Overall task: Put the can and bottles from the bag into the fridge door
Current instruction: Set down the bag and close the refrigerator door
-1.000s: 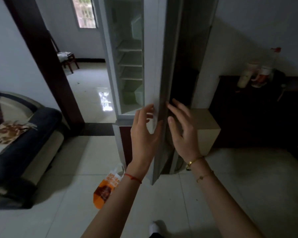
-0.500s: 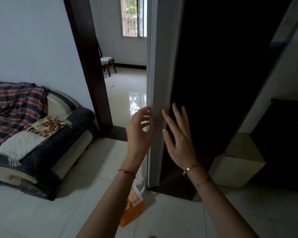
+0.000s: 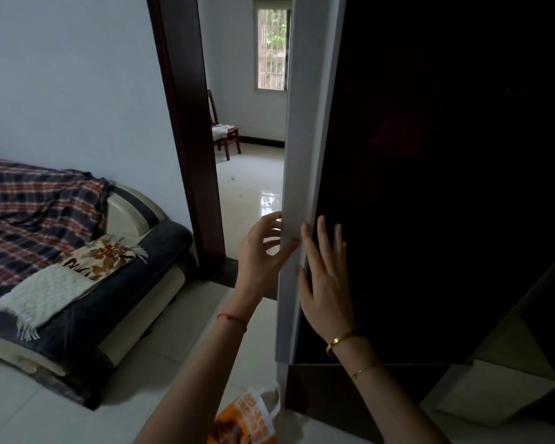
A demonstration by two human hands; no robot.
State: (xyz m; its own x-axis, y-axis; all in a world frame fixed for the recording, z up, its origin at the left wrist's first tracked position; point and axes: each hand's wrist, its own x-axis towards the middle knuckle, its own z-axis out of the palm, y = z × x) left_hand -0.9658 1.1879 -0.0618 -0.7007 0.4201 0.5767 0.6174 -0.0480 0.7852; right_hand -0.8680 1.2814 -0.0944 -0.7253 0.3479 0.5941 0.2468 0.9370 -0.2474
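Note:
The fridge door (image 3: 430,187) fills the right side, showing its dark front face and its grey side edge (image 3: 302,155); the fridge's inside is hidden. My left hand (image 3: 261,254) is at that grey edge with fingers spread and curled, fingertips touching it. My right hand (image 3: 326,277) lies flat on the dark front, fingers apart. An orange and white bag (image 3: 244,421) stands on the floor below my left forearm. No can or bottle shows.
A sofa (image 3: 135,283) with a plaid blanket and cushions runs along the left wall. A dark door frame (image 3: 186,139) opens onto a tiled room with a wooden chair (image 3: 226,136). A pale box (image 3: 500,389) sits low on the right.
The view has swung left and the fridge shelves have gone out of sight. The door's dark front now faces me. Both hands have stayed at the door's edge.

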